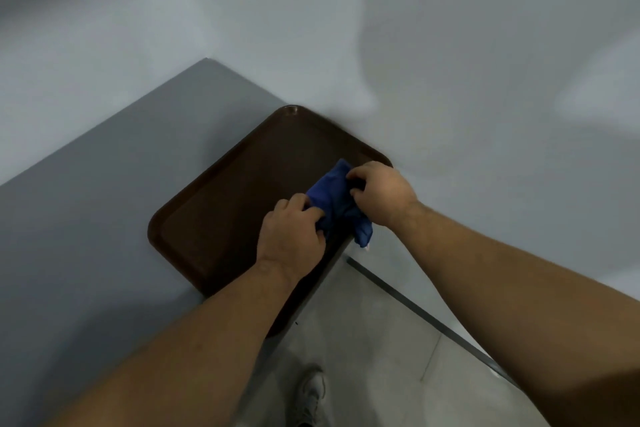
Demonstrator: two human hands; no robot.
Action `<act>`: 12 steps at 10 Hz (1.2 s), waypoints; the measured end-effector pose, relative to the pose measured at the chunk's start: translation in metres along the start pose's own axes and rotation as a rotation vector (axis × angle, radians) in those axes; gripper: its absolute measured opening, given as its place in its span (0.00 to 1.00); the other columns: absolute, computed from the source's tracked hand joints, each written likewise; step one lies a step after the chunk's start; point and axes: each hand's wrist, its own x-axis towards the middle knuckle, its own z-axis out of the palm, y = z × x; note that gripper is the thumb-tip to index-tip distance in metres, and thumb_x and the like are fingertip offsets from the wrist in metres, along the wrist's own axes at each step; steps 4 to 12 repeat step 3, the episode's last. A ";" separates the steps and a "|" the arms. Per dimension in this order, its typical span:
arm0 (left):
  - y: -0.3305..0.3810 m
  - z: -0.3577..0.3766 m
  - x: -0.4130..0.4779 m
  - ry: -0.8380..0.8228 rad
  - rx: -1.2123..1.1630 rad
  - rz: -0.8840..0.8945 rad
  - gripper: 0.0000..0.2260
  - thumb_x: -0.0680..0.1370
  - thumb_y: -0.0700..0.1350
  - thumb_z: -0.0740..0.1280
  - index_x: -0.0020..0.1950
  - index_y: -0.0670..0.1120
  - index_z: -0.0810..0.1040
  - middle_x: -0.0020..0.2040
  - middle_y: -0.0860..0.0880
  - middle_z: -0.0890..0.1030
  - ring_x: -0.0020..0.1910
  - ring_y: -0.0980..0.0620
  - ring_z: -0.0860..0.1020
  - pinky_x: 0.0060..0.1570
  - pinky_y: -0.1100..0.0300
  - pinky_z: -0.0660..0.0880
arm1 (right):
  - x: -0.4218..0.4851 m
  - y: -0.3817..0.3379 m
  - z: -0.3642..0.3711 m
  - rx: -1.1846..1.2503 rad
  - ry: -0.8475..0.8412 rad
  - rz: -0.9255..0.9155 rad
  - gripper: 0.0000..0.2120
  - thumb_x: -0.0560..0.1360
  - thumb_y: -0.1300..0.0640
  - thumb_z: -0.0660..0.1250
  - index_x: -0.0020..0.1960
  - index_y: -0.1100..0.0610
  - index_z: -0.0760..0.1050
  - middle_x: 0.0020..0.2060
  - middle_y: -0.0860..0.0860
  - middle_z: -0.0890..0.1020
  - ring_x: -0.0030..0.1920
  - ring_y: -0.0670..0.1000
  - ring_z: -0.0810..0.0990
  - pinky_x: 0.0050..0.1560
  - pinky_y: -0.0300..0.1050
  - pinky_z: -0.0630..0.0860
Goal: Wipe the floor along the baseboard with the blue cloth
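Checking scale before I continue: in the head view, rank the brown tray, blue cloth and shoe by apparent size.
1. brown tray, clearly largest.
2. blue cloth and shoe: similar; the cloth is bunched, nearer the camera, and partly hidden by both hands, so unranked.

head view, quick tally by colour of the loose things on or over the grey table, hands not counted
Blue: 1, the blue cloth, bunched between the left hand and the right hand
Brown: 1, the tray on the table
Total: 2
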 end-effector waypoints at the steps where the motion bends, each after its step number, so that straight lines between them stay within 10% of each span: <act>1: 0.002 -0.009 0.000 -0.064 0.068 0.037 0.15 0.77 0.55 0.68 0.62 0.52 0.80 0.62 0.50 0.76 0.55 0.49 0.75 0.53 0.53 0.76 | -0.030 0.011 -0.008 0.022 0.022 0.003 0.14 0.79 0.55 0.66 0.64 0.50 0.80 0.60 0.52 0.80 0.57 0.55 0.81 0.57 0.51 0.79; 12: 0.026 -0.050 -0.003 -0.056 0.295 0.060 0.15 0.80 0.56 0.63 0.52 0.48 0.84 0.53 0.48 0.83 0.50 0.44 0.80 0.47 0.51 0.77 | -0.097 0.065 -0.051 0.082 0.164 0.112 0.16 0.80 0.47 0.63 0.66 0.47 0.78 0.56 0.46 0.83 0.52 0.50 0.81 0.51 0.45 0.78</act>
